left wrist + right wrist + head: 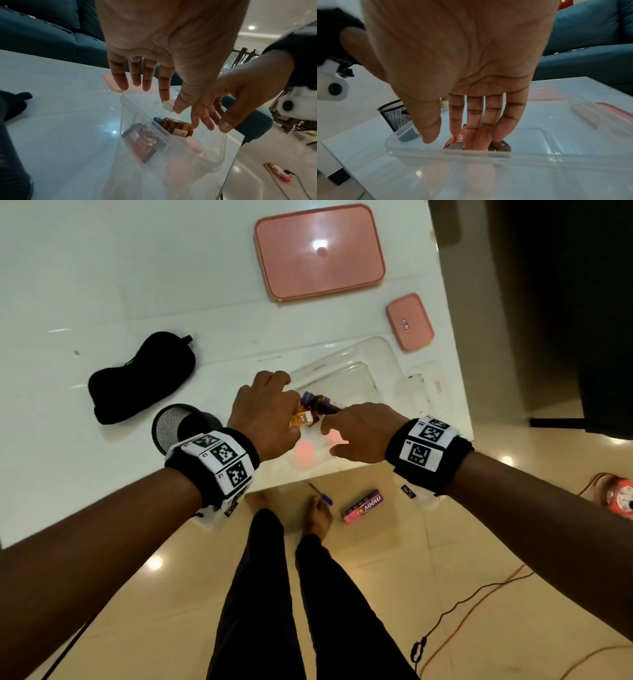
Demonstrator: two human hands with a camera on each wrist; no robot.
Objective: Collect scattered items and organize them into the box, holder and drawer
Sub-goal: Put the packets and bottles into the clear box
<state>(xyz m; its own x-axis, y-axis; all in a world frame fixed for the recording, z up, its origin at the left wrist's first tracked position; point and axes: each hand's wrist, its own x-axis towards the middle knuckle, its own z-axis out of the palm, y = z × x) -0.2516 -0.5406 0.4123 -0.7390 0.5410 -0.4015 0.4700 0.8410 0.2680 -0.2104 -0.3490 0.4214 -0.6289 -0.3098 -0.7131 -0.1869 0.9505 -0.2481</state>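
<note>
Both hands hover over a clear plastic box (pixel 346 371) near the front right corner of a glossy white table (pixel 102 285). The left hand (pixel 265 412) pinches a small white-and-yellow carton (pixel 302 418) between forefinger and thumb, other fingers straight. The right hand (pixel 363 431) is relaxed, fingers straight, reaching down into the box and holding nothing that shows.

Inside the box lie a brown bottle (pixel 176 127) and a red packet (pixel 140 143).

The carton looks lightly held (only its tip is pinched); it could slip and bounce off the box rim onto the floor, where a pen (pixel 322 494) and a pink carton (pixel 363 506) already lie. The crowding hands could also knock each other.

On the table: a black mesh holder (pixel 171 429) at the front edge, a black pouch (pixel 144 378), and two pink lids (pixel 318 251) toward the far right edge. Beyond are a blue sofa (pixel 590 40) and shiny beige floor tiles (pixel 445 577).
</note>
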